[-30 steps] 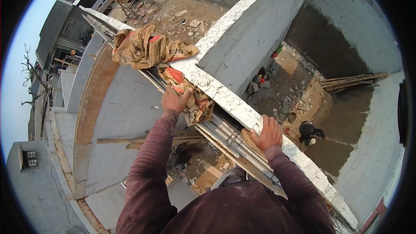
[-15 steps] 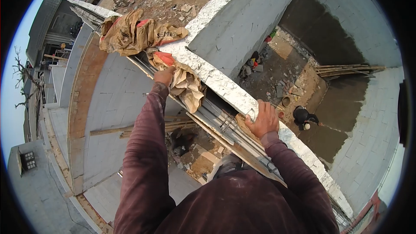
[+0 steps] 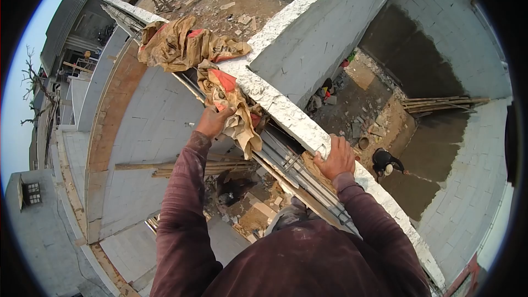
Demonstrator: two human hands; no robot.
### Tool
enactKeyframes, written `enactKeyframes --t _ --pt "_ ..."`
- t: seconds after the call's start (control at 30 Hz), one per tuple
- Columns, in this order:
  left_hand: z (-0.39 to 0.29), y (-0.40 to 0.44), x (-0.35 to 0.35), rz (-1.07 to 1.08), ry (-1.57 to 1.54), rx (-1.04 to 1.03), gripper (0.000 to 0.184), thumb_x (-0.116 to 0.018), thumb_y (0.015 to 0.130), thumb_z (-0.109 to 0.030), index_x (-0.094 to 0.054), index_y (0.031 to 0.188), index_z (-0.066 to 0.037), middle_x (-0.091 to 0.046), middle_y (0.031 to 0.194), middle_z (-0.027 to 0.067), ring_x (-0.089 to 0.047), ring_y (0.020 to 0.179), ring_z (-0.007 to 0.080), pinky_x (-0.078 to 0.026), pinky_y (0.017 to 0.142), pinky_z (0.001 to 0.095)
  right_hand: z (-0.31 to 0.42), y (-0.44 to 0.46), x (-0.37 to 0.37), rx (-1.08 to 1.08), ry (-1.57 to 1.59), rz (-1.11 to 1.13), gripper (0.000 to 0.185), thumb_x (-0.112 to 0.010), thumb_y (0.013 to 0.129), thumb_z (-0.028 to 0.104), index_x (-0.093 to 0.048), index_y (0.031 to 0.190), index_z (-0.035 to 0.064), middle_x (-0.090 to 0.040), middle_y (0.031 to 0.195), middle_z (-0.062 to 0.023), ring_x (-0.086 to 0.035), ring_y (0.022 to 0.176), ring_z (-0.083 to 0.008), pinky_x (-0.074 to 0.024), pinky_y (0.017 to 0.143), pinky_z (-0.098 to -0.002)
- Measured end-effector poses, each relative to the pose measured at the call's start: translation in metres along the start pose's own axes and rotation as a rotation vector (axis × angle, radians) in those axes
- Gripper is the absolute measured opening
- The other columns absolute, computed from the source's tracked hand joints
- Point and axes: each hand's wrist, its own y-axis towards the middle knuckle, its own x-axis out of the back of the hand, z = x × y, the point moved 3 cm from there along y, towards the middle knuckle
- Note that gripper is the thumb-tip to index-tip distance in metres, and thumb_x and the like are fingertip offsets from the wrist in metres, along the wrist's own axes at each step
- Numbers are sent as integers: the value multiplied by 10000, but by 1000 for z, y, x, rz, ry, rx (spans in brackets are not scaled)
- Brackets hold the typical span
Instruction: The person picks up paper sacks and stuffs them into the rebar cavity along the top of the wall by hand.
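My left hand (image 3: 213,122) is closed on the edge of a crumpled brown paper bag (image 3: 234,104) with red patches, which lies over steel bars beside the wall top. A second crumpled bag (image 3: 184,47) with printed letters rests across the wall top just beyond it. My right hand (image 3: 336,157) grips the rough white top edge of the wall (image 3: 291,114), fingers bent over it. Between my hands, long grey steel bars (image 3: 286,159) run in a narrow trough bordered by wooden boards.
Deep rooms drop away on both sides. A person (image 3: 387,163) in dark clothes is far below right; another person seems to be below left, in shadow. Bamboo poles (image 3: 445,103) lean at the right wall, and more poles (image 3: 181,167) lie below left.
The nearer bag has been pulled and reshaped, its loose end now hanging over the trough's edge. My left hand has shifted along with it. My right hand stays on the wall edge.
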Motion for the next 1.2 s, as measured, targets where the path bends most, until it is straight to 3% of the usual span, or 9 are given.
enactKeyframes --t 0.07,0.27,0.47,0.67,0.8,0.93,1.07,1.17,1.2 --pt "10 -10 17 -5 -31 91 338 -689 953 -178 -641 1201 47 -723 1046 89 -682 916 160 -565 795 309 0 -1 -1 23 -42 -50 644 -706 788 399 -519 1289 40 -536 1106 -156 -538 1060 -340 -436 933 -464" --pt "-66 -81 56 -63 -340 -22 261 -609 988 -178 -637 1180 -4 -718 986 57 -718 763 126 -614 594 264 -2 -4 -3 30 -71 -71 608 -699 820 431 -529 1263 51 -551 1111 -145 -548 1056 -324 -435 936 -452" --pt "-81 -162 91 -21 -272 -16 266 -570 1026 -213 -626 1205 -25 -714 1057 42 -721 837 121 -608 694 276 -5 -5 -5 13 -42 -70 591 -690 836 441 -528 1258 60 -564 1114 -152 -554 1062 -327 -440 938 -456" --pt "-98 -237 110 -93 -262 -149 291 -549 1037 -202 -607 1257 -20 -702 1094 55 -708 954 146 -596 821 309 -8 -7 -8 9 -34 -72 574 -674 845 468 -534 1228 65 -570 1124 -150 -556 1083 -328 -436 960 -456" --pt "-126 -281 145 -234 -315 -246 297 -541 1047 -214 -604 1261 -18 -694 1129 63 -708 969 150 -602 817 313 -5 -7 -5 -3 -25 -43 574 -663 849 479 -534 1220 61 -572 1144 -163 -555 1109 -333 -432 976 -458" --pt "-168 -326 173 -286 -336 -347 295 -539 1046 -213 -606 1260 -20 -692 1137 77 -718 943 156 -617 795 322 -6 -9 -4 -13 -5 44 681 -641 885 460 -477 1390 35 -539 1257 -164 -505 1221 -342 -384 1062 -489" --pt "-169 -341 200 -294 -363 -372 325 -533 1052 -228 -593 1295 -20 -678 1182 82 -705 981 162 -607 838 321 -1 -13 0 107 29 -179 760 -730 838 388 -438 1442 30 -493 1387 -198 -473 1279 -361 -324 1126 -472" --pt "-187 -353 192 -324 -320 -425 340 -529 1057 -225 -579 1322 -18 -666 1217 85 -690 1018 164 -596 871 322 43 -28 12 339 176 -325 823 -748 834 369 -388 1485 17 -447 1430 -220 -449 1314 -389 -323 1142 -486" --pt "-194 -356 194 -332 -304 -429 340 -528 1057 -226 -579 1321 -18 -666 1217 85 -691 1017 164 -596 871 322 62 -34 12 405 308 -242 842 -746 848 406 -375 1497 21 -435 1440 -220 -438 1328 -404 -341 1135 -503"
